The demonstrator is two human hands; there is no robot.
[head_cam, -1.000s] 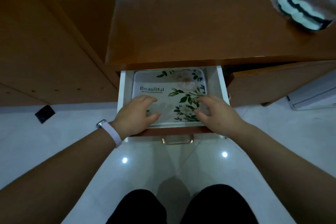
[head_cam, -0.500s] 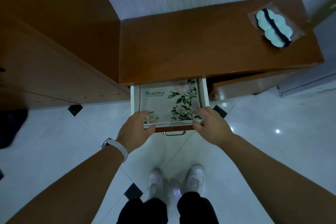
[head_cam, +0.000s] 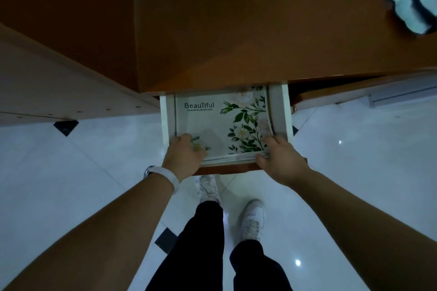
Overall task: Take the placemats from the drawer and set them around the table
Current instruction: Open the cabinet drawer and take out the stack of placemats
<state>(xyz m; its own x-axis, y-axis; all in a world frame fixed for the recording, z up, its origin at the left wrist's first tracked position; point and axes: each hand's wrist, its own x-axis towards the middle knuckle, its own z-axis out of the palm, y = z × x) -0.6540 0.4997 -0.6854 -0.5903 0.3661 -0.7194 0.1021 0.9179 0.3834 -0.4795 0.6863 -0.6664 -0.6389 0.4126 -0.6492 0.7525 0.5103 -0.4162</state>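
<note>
A stack of white placemats (head_cam: 212, 123) printed with green leaves and the word "Beautiful" lies in the open white drawer (head_cam: 280, 111) of a brown wooden cabinet. My left hand (head_cam: 183, 156) grips the stack's near left corner, thumb on top. My right hand (head_cam: 279, 160) grips the near right corner the same way. The near edge of the stack is lifted above the drawer's brown front. The far end of the mats is hidden under the cabinet top.
The brown cabinet top (head_cam: 248, 30) extends above the drawer; a plastic-wrapped pale blue item (head_cam: 406, 0) lies at its far right. A tall wooden panel (head_cam: 59, 59) stands to the left. My legs and white shoes (head_cam: 250, 220) stand on the glossy white tiled floor.
The camera has moved higher and closer over the cabinet. Both hands slid from flat on the mats to the near corners and now hold the stack's raised front edge.
</note>
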